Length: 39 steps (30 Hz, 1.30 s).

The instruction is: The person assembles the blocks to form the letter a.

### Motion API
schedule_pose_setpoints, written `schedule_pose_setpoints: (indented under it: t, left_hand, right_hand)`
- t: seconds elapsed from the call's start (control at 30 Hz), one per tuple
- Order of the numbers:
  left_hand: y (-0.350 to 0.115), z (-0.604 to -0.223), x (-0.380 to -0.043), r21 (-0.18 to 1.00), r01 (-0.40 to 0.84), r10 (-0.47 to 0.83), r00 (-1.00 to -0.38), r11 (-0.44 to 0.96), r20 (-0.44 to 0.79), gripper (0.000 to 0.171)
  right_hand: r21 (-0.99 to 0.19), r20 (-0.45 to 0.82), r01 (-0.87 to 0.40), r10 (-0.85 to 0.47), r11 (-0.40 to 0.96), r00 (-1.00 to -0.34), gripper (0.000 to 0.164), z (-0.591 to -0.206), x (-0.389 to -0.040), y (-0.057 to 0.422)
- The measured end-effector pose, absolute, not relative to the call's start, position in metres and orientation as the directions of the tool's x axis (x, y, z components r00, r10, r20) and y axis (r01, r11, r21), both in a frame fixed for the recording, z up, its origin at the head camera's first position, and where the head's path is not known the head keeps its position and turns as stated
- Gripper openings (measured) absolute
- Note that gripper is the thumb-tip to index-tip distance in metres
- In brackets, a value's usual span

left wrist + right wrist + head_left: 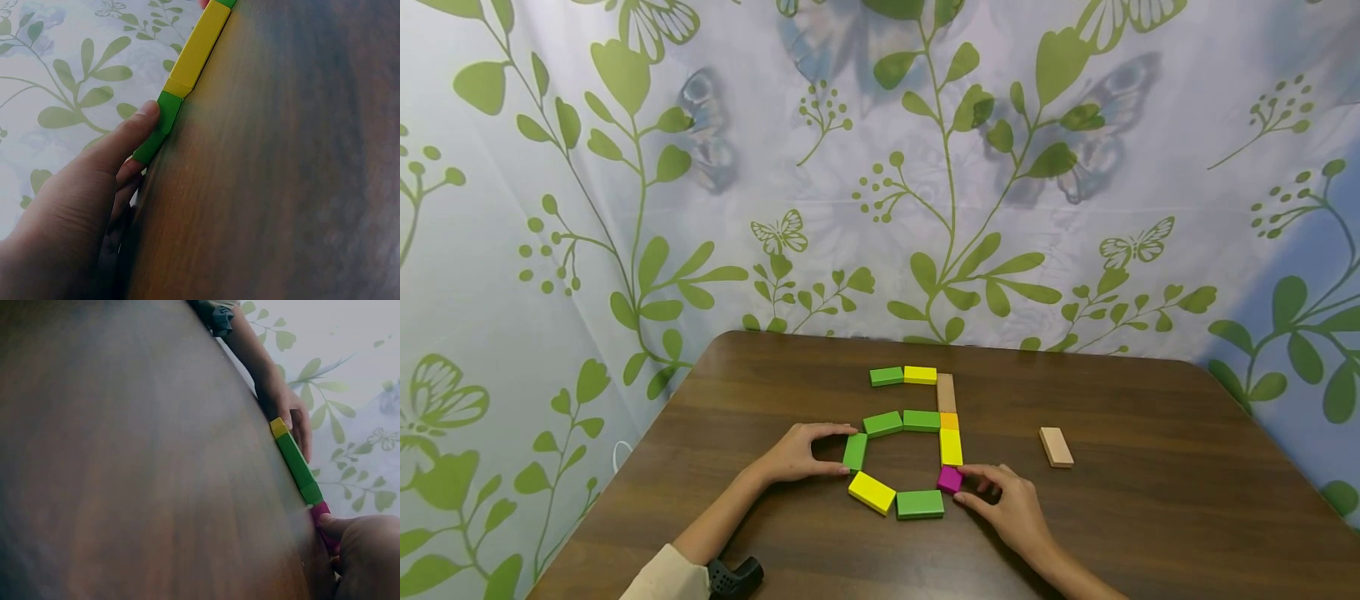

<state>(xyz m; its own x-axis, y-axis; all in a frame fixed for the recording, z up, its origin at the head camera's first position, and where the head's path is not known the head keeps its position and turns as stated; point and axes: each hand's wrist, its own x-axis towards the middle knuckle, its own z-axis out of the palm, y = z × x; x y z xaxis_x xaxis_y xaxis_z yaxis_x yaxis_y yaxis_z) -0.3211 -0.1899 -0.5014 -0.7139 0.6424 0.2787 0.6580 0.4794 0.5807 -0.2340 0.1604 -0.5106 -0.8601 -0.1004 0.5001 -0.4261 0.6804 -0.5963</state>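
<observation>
My left hand (pixel 801 452) holds a green block (pixel 854 452) by its ends, thumb near and fingers far. On the other side, my right hand (pixel 1009 504) pinches a small magenta block (pixel 950 479) between thumb and fingers. Flat blocks form a closed ring: a yellow block (pixel 872 492) and a green one (pixel 920 504) along the near side, two greens (pixel 921 421) along the far side, and a yellow block (pixel 951 447) above the magenta one. An orange block (pixel 949 421) and a plain wooden block (pixel 946 393) continue upward to a yellow block (pixel 921 375) and a green block (pixel 887 377).
A loose plain wooden block (pixel 1056 447) lies right of the ring on the brown table (pixel 1150 517). A patterned curtain (pixel 865 167) hangs behind the table. A black strap-like device (pixel 735 577) is at the left forearm.
</observation>
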Motion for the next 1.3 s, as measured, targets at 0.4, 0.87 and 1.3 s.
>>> schedule_pose_setpoints:
  t: [0.4, 0.87, 1.3]
  left_hand:
    - [-0.19, -0.503, -0.32, 0.577, 0.655, 0.64, -0.718, 0.488, 0.273, 0.061]
    - [-0.192, -0.501, -0.319, 0.574, 0.663, 0.636, -0.714, 0.48, 0.293, 0.06]
    - [-0.189, -0.501, -0.321, 0.552, 0.686, 0.644, -0.697, 0.473, 0.315, 0.06]
  right_hand:
    - [-0.604, 0.558, -0.475, -0.085, 0.64, -0.825, 0.037, -0.513, -0.23, 0.165]
    - [-0.461, 0.562, -0.728, -0.469, 0.507, -0.682, 0.056, -0.505, -0.232, 0.156]
    - [-0.363, 0.573, -0.824, -0.593, 0.435, -0.566, 0.047, -0.504, -0.251, 0.142]
